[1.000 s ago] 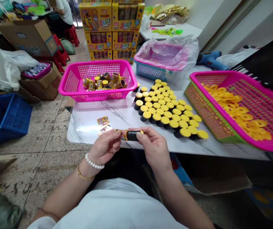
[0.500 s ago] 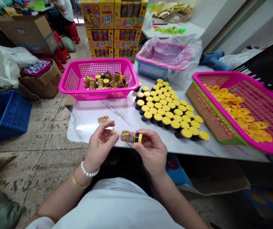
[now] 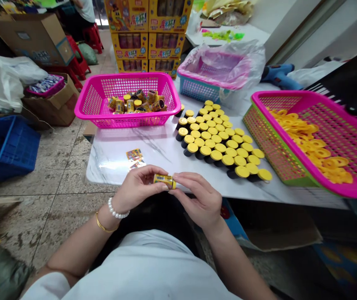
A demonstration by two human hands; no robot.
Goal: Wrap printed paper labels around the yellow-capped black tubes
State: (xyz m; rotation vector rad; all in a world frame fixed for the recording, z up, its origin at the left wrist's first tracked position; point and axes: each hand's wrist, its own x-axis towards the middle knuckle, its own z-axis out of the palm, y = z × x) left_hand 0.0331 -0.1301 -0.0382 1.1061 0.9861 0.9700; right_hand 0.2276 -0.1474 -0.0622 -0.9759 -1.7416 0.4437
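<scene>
Between my two hands lies a small cylindrical container (image 3: 163, 180) on its side, wrapped in a yellow printed label, with a yellow cap at its right end. My left hand (image 3: 142, 183) is closed round its left part, thumb in front and fingers behind. The fingertips of my right hand (image 3: 198, 193) pinch the capped end. Just beyond my left hand, printed stickers (image 3: 134, 155) lie on the white marbled table (image 3: 106, 166). Many black containers with yellow caps (image 3: 215, 155) stand in rows to the right of my hands.
A pink basket (image 3: 81, 109) holds labelled containers. At right, a pink-and-green basket (image 3: 278, 160) holds yellow rings (image 3: 317, 143). Behind stand a plastic-lined basket (image 3: 193, 87), a blue tool (image 3: 280, 77) and stacked yellow boxes (image 3: 131, 46). A blue crate (image 3: 8, 146) sits on the floor.
My left hand has moved right and closed onto the container. The container's label has turned, and its black band no longer shows. My right fingers have shifted along the cap end.
</scene>
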